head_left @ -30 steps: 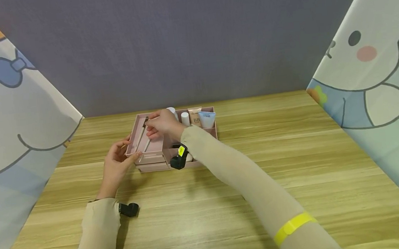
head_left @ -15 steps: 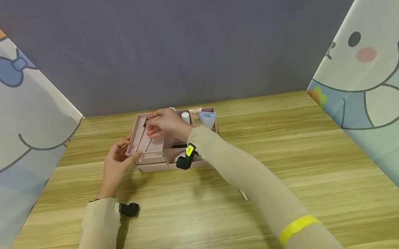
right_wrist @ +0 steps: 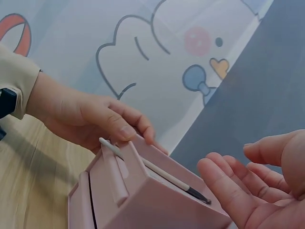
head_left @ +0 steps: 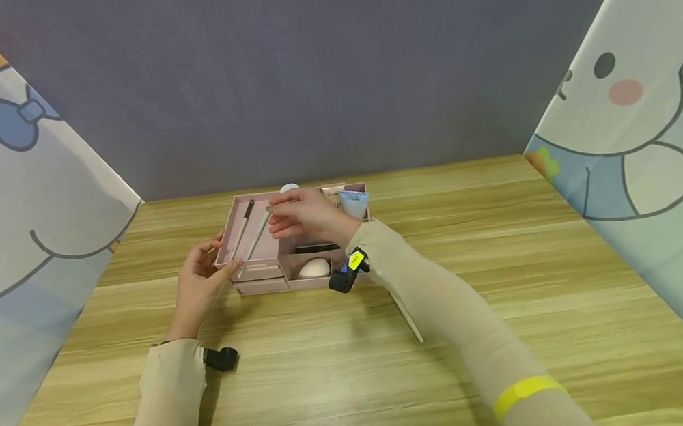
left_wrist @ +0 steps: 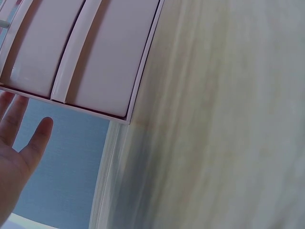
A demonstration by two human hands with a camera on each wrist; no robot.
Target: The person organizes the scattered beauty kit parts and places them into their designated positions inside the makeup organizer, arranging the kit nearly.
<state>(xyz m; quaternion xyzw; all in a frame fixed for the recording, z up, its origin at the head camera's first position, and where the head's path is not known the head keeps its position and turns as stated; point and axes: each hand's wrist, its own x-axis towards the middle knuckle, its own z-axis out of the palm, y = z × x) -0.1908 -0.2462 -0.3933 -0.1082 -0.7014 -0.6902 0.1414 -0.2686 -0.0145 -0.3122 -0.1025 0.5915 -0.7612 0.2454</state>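
Note:
A pink cosmetics organizer (head_left: 367, 225) stands at the back of the table, with stacked drawers on its left. Two slim makeup brushes lie slantwise in the top drawer (head_left: 268, 249): a dark-tipped brush (head_left: 243, 228) and a pale brush (head_left: 257, 235) to its right. My left hand (head_left: 198, 279) grips that drawer's front left corner, its thumb (right_wrist: 125, 132) on the rim. My right hand (head_left: 311, 214) hovers over the drawer's right side by the pale brush's upper end. In the right wrist view its fingers (right_wrist: 228, 181) are spread, holding nothing visible.
Upright in the organizer's back compartment are a beige BB tube (head_left: 334, 190), a light blue tube (head_left: 354, 203) and a white-capped item (head_left: 288, 187). A white rounded item (head_left: 314, 268) sits in a front compartment. Beside my right sleeve a thin pale stick (head_left: 413, 326) lies on the table.
My right hand has moved right, away from the brushes, uncovering more of the pale brush and the white rounded item. My left hand has stayed on the drawer.

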